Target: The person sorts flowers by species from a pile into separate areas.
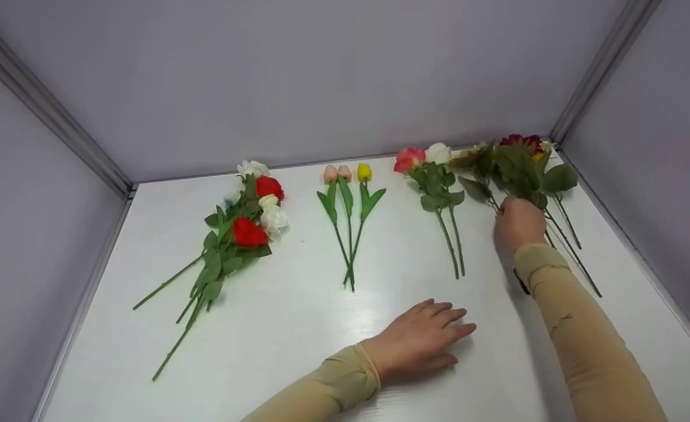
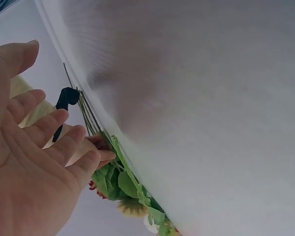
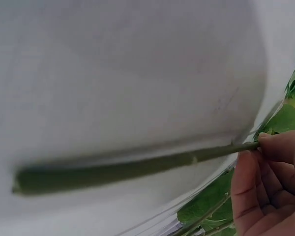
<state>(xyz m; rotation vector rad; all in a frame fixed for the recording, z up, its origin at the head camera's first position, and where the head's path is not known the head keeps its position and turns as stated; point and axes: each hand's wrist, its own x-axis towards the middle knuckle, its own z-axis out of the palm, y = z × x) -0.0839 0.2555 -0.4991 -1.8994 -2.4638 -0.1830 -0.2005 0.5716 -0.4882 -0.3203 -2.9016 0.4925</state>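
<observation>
My right hand (image 1: 521,223) is at the far right group of flowers, just below their leaves. In the right wrist view, its thumb and fingers pinch a green flower stem (image 3: 118,172), whose cut end points away from the hand. Which bloom this stem carries, I cannot tell. Around the hand are dark green leaves (image 1: 518,170), a dark red flower (image 1: 521,140) and other loose stems. My left hand (image 1: 421,340) is spread out near the front of the table, fingers apart and holding nothing; its palm (image 2: 34,182) shows in the left wrist view.
Left of the right hand lie a pink rose (image 1: 409,159) and a white rose (image 1: 438,153). Pink and yellow tulips (image 1: 364,173) lie mid-table (image 1: 298,334). A heap of red and white flowers (image 1: 250,232) lies on the left. Grey panels (image 1: 321,76) enclose the table.
</observation>
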